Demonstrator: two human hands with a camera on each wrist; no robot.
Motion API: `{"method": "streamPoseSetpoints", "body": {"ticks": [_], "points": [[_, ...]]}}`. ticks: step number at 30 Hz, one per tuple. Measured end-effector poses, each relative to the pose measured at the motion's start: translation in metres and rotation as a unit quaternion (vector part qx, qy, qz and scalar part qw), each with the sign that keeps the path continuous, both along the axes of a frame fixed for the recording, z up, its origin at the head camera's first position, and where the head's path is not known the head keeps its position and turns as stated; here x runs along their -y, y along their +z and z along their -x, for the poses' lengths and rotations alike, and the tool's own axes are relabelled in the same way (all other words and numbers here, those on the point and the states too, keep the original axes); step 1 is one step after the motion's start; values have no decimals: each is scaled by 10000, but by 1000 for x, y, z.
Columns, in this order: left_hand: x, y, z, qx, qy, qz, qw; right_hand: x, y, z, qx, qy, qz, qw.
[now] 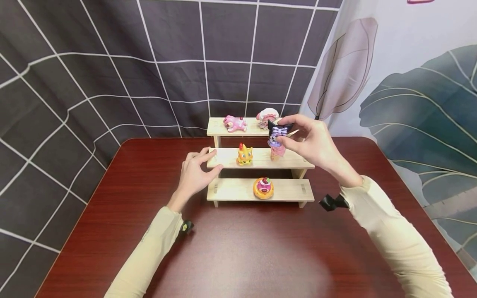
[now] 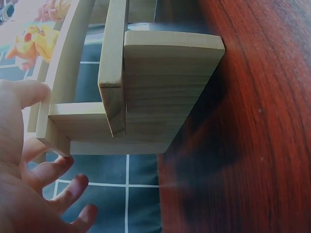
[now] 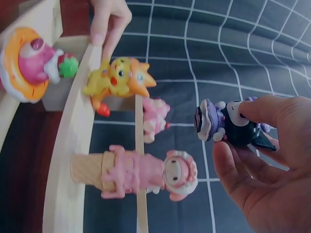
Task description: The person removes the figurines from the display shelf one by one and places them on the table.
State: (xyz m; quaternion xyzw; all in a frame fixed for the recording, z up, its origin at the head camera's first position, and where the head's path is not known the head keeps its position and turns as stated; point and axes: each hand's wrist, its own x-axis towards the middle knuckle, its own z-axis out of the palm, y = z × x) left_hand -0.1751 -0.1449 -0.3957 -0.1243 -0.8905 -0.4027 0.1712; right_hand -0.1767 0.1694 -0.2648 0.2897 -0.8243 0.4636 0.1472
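My right hand [image 1: 313, 140] pinches a black and purple figurine [image 3: 235, 121] with a bow between thumb and fingers. It hangs in the air, apart from the boards, just above a pink ice-cream-cone figurine [image 3: 116, 172] on the middle step. My left hand [image 1: 195, 171] grips the left end of the wooden step shelf's middle board [image 1: 225, 157], thumb at the front edge and fingers behind. On that board stands a yellow figurine [image 1: 244, 155]. The top step bears a lying pink bear figurine [image 1: 234, 123] and a white-bonneted pink figurine [image 1: 267, 117], partly hidden by my right hand's figurine.
The bottom step [image 1: 231, 189] carries a pink figurine in an orange ring [image 1: 263, 188]. The shelf stands on a dark red wooden table [image 1: 238, 248]. Behind hangs a dark grid-patterned curtain [image 1: 231, 78], with a leaf-patterned cloth [image 1: 410, 103] at right.
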Motion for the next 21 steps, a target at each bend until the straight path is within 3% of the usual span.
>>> {"method": "streamPoseSetpoints", "body": {"ticks": [5,21], "points": [[0,-1,1,-11,6,2,10000,6,-6,-6,-200,214,-2,9996],[0,-1,0,-37,5,-9,10000,35,-18,-31,-249,714,51,9971]]}}
